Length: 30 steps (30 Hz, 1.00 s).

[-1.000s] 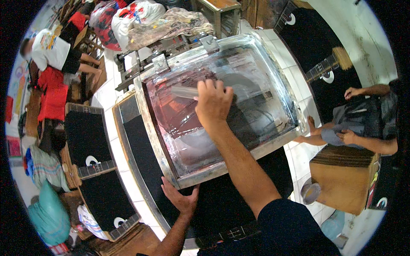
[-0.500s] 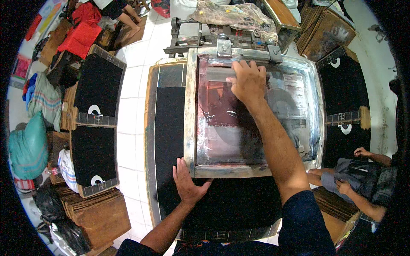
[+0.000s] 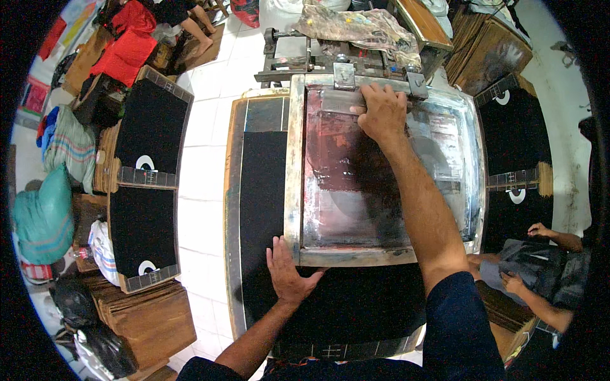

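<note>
A wooden-framed printing screen [image 3: 295, 190] lies on a board covered with black cloth [image 3: 362, 298]. Its mesh [image 3: 356, 216] is smeared with dark red and whitish ink, and a faint ring shape shows in it. At the far end of the mesh, my right hand [image 3: 384, 113] is closed over the grey bar of a squeegee [image 3: 333, 100]; the fingers curl over its top. My left hand [image 3: 291, 276] rests with fingers spread at the near left corner of the frame, its thumb along the near edge.
Metal clamps [image 3: 344, 76] grip the screen's far side, with a stained rag [image 3: 356, 28] beyond. Boards with black cloth and white ring prints stand left [image 3: 143, 222] and right [image 3: 518, 140]. Another person [image 3: 527, 267] sits at the right. Stacked brown boards [image 3: 149, 324] are lower left.
My right hand and the squeegee have slid slightly farther away, closer to the clamps. My left hand stays at the frame's corner. The whole view has shifted a little.
</note>
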Available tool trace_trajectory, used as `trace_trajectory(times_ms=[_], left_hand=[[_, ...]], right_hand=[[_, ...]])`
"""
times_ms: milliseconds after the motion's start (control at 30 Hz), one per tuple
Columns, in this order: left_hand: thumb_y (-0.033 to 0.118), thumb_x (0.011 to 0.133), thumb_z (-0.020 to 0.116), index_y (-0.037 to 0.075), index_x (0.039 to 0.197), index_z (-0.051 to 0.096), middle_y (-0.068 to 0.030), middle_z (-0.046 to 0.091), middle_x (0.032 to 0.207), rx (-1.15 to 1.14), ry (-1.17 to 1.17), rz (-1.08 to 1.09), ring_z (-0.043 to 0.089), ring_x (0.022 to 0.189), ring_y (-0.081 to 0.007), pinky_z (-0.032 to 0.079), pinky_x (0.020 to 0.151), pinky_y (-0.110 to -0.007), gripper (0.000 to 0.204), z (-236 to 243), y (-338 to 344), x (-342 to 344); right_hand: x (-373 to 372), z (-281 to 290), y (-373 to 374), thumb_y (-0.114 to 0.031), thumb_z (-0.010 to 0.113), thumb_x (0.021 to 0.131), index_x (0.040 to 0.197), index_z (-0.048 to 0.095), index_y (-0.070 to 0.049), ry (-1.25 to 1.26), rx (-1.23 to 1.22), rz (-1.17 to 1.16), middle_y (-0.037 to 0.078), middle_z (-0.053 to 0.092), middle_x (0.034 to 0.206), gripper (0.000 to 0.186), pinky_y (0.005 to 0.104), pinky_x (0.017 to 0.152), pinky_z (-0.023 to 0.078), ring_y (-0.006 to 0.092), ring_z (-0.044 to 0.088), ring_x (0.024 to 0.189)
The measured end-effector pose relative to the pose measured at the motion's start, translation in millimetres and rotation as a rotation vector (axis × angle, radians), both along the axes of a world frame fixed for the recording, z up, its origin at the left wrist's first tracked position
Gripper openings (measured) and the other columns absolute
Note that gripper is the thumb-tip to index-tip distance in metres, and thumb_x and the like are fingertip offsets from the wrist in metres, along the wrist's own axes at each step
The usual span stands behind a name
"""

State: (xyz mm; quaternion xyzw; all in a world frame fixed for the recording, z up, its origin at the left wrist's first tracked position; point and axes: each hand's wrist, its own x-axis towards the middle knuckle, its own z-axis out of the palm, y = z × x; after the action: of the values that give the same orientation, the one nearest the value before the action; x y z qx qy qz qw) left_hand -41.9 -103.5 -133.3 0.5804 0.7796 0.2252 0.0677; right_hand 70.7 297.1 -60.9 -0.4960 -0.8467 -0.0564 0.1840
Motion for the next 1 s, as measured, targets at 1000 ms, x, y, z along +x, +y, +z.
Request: trace_trajectory(times_ms=[1000], left_hand=[[0.011,0.06,0.099,-0.005,0.152,0.043,-0.0285,0.047,0.151,0.27,-0.534,0.05,0.048,0.141,-0.0399,0.044,0.116,-0.047,0.108,35.0,13.1,5.8]], right_hand=[[43.9,28.2,-112.0,-0.009,0.077,0.073,0.107,0.066,-0.015,0.085,-0.127,0.081,0.006,0.067,0.103,0.036,0.0479,0.094,0.041,0.0296,0.061,0.104]])
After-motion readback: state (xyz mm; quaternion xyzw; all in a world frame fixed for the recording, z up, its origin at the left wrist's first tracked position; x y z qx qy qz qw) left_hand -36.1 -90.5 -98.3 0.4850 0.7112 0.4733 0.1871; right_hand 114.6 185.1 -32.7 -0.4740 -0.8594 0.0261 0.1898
